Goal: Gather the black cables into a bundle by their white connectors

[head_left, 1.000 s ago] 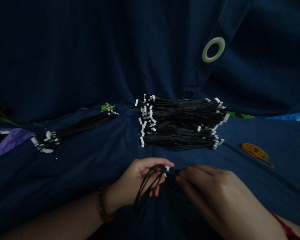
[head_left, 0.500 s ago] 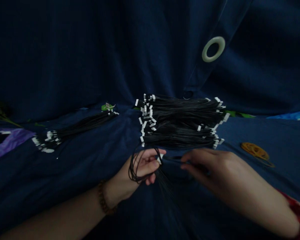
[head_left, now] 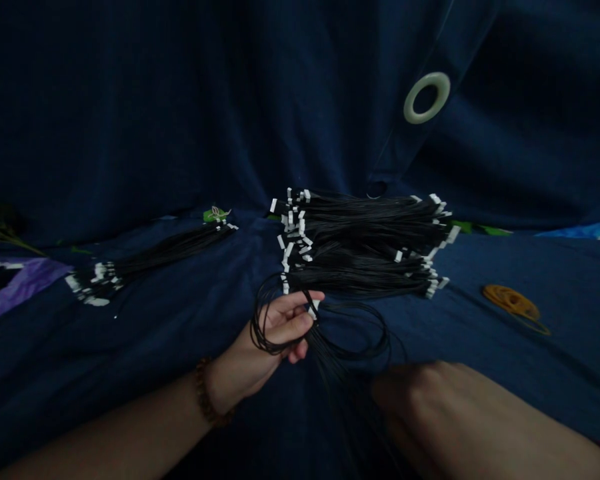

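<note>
My left hand [head_left: 287, 327] is closed on a bundle of thin black cables [head_left: 325, 353], thumb and fingers pinching them beside a white connector [head_left: 314, 309]. Cable loops stick out to both sides of the hand, and the loose lengths hang down toward me. Lower right, my right hand [head_left: 425, 407] is beside the hanging cables, its back turned to me. Its fingers are hidden in shadow, so whether they grip the cables does not show. Just beyond the left hand lies a stack of black cable bundles [head_left: 360, 247] with white connectors at both ends.
A slimmer cable bundle [head_left: 170, 250] lies on the dark blue cloth [head_left: 190, 333] at left. Orange rubber bands [head_left: 511, 302] rest at right. Purple fabric [head_left: 33, 280] is at the far left. Behind hangs a blue curtain with a pale ring [head_left: 427, 98].
My right hand has moved down and toward me, away from the left hand. A wide cable loop now spreads to the right of the left hand, which has shifted slightly left.
</note>
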Tool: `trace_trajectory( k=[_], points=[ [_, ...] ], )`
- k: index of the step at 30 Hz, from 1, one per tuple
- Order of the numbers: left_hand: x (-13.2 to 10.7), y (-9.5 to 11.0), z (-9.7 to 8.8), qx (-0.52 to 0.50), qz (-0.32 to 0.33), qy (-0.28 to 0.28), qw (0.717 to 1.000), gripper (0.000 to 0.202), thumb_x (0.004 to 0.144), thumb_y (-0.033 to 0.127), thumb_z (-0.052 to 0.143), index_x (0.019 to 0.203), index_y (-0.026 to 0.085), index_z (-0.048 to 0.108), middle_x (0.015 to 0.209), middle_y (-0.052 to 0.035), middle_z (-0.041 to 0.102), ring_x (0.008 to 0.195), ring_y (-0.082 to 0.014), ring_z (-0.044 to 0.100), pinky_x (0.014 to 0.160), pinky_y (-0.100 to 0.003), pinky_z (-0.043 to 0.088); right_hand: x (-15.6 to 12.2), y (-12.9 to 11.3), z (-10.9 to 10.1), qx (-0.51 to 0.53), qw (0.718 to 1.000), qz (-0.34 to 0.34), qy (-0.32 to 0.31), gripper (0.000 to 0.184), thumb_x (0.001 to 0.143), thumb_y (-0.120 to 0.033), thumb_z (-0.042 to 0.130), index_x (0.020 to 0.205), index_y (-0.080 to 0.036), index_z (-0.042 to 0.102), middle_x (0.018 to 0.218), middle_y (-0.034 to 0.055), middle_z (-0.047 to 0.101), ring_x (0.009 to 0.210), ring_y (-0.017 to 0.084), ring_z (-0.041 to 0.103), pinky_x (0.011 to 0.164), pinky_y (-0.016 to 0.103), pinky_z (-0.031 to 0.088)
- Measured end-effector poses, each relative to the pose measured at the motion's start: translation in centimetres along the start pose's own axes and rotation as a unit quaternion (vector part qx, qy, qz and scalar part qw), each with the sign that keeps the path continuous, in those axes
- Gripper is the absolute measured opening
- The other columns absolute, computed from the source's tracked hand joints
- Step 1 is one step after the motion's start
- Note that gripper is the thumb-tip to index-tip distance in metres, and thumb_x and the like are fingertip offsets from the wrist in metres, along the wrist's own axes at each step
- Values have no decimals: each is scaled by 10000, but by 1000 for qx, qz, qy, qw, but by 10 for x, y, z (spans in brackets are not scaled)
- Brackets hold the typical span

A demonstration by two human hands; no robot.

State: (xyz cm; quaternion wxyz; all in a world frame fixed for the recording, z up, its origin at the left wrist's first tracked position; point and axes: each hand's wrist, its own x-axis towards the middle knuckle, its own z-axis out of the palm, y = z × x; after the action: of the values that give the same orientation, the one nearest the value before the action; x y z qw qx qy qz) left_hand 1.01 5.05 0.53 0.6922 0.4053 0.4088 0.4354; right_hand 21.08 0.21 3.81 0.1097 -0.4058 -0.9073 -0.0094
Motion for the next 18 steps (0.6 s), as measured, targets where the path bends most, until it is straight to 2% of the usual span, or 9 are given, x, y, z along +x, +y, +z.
trace_trajectory(
  k=[4, 7, 11, 13, 18],
  points=[
    [-1, -2, -3, 12, 9, -42, 999, 404, 708, 271, 651, 1088, 161, 569, 678, 24, 464, 422, -18, 470, 348, -118, 291, 23, 7, -1, 88, 994, 25, -51, 224, 741, -70, 422, 709, -190, 609, 633, 15, 632, 509, 122, 574, 520, 216, 432],
    [-2, -4, -5, 25, 24, -74, 997, 338, 732, 248, 626, 1059, 177, 582, 672, 24, 478, 433, -20, 480, 352, -112, 304, 33, 12, -4, 183, 979, 44, -83, 225, 800, -95, 411, 800, -191, 616, 772, 7, 650, 658, 112, 600, 621, 199, 437],
    [-1, -5, -7, 27, 36, -88, 995, 298, 755, 229, 603, 1049, 190, 582, 704, 22, 499, 442, -14, 492, 364, -108, 327, 36, 10, -4, 258, 953, 69, -147, 273, 876, -208, 378, 714, -186, 598, 605, -27, 578, 503, 85, 505, 482, 191, 359],
    [-1, -4, -5, 25, 38, -87, 995, 299, 753, 237, 607, 1047, 187, 581, 713, 22, 501, 443, -14, 498, 364, -104, 332, 36, 6, -2, 274, 950, 69, -134, 273, 880, -226, 388, 718, -187, 604, 598, -33, 569, 509, 82, 496, 487, 194, 342],
    [-3, 0, -2, 11, 18, -77, 997, 333, 727, 258, 635, 1042, 163, 580, 715, 18, 497, 420, -12, 491, 347, -94, 325, 33, 3, 1, 274, 956, 77, -69, 232, 851, -143, 408, 729, -187, 601, 692, -30, 603, 612, 87, 535, 585, 198, 365]
  ],
)
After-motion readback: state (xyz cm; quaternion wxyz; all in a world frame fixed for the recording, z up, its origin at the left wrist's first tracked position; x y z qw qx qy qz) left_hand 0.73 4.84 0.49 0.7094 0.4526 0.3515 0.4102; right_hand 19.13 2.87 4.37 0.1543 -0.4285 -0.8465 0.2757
